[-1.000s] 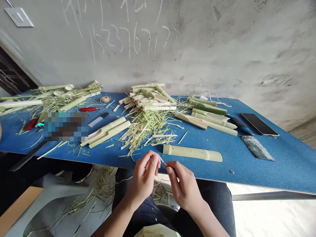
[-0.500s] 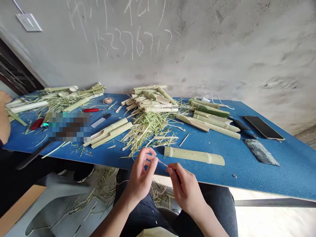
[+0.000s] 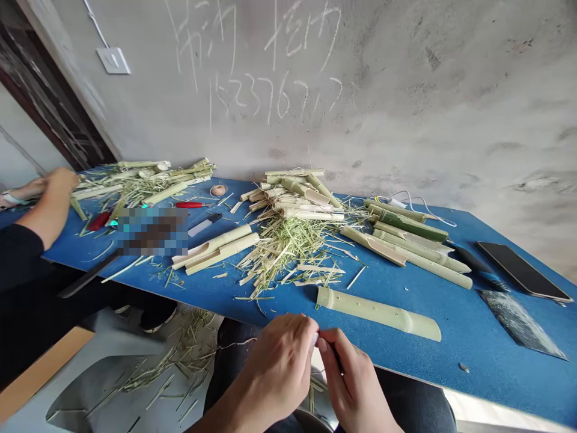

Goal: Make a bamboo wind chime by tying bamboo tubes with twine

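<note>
My left hand (image 3: pixel 288 358) is closed in a pinch, its fingertips meeting those of my right hand (image 3: pixel 349 370) just over the table's front edge. A thin piece of twine (image 3: pixel 238 344) trails out to the left from my left hand; the part between the fingertips is mostly hidden. My right hand is also pinched, its fingers wrapped inward by the twine's end. Just beyond the hands lies a split bamboo piece (image 3: pixel 378 313) with a row of small holes, curved side up.
Bamboo shavings (image 3: pixel 288 246) and stacked bamboo pieces (image 3: pixel 306 195) lie at mid-table. More bamboo (image 3: pixel 406 240), a phone (image 3: pixel 523 270) and a dark flat sheet (image 3: pixel 523 322) are rightward. Leftward are a twine ball (image 3: pixel 219 190), a red-handled tool (image 3: pixel 189 205) and a co-worker's arm (image 3: pixel 49 204).
My left hand has turned over and closed, bringing its fingertips against my right hand's. The view has shifted left, and more of the co-worker's arm shows.
</note>
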The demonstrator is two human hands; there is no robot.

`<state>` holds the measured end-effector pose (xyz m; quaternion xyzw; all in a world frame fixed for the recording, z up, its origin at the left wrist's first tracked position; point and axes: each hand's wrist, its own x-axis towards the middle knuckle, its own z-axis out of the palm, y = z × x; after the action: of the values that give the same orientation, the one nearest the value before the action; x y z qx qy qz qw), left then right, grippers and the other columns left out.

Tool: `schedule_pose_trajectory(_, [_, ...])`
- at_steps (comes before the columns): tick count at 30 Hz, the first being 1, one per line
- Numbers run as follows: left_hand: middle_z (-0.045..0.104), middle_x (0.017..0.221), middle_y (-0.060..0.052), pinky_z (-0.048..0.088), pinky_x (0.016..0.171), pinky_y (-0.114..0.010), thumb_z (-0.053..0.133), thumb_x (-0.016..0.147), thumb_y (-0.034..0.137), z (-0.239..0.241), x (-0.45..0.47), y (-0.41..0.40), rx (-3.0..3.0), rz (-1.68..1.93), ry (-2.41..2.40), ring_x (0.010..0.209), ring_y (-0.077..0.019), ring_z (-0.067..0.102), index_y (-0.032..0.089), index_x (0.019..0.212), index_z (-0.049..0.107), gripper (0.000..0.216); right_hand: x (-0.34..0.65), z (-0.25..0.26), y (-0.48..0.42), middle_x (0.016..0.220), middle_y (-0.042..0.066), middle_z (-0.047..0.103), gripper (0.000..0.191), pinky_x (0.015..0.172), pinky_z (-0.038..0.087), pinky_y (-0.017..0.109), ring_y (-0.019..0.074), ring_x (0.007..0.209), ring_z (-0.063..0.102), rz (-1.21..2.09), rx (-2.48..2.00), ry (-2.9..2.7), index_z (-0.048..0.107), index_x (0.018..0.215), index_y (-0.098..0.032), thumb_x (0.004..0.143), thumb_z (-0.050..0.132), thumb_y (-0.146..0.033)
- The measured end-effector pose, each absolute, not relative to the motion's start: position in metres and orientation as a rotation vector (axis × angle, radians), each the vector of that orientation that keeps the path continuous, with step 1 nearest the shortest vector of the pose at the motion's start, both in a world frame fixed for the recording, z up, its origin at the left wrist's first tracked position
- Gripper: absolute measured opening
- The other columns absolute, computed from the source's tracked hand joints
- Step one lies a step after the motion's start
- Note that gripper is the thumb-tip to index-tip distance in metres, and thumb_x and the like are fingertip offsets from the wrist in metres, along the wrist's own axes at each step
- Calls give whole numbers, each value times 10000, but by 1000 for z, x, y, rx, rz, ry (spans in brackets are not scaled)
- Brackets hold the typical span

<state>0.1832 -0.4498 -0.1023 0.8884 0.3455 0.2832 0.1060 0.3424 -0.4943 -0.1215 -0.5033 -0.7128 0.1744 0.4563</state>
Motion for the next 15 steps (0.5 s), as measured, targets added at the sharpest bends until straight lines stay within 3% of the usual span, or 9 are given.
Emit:
schedule_pose_trajectory(4, [645, 827, -30, 448, 660, -366, 383, 1049, 114, -98, 183, -441, 2722, 780, 993, 710, -227, 602, 217, 926, 498, 198, 352, -118, -501, 974, 33, 733, 79, 718, 607, 239, 167, 803, 736, 350, -1296, -1823, 579, 1149, -262, 1091, 526, -270])
schedule_pose_trajectory(10, [624, 786, 12, 429, 642, -346, 428, 1069, 142, -80, 179, -436, 2825, 787, 818, 679, -200, 591, 220, 933, 513, 179, 367, -100, -503, 1088, 65, 700, 165, 809, 627, 297, 200, 955, 729, 194, -1339, -1962, 546, 1253, -258, 1103, 506, -314])
schedule_pose_trajectory(15, [634, 740, 29, 424, 610, -346, 477, 1078, 168, -76, 183, -444, 2825, 748, 800, 637, -198, 633, 224, 902, 514, 188, 373, -88, -508, 898, 34, 647, 165, 666, 556, 313, 194, 769, 639, 166, -1347, -2043, 565, 1018, -233, 1104, 429, -199])
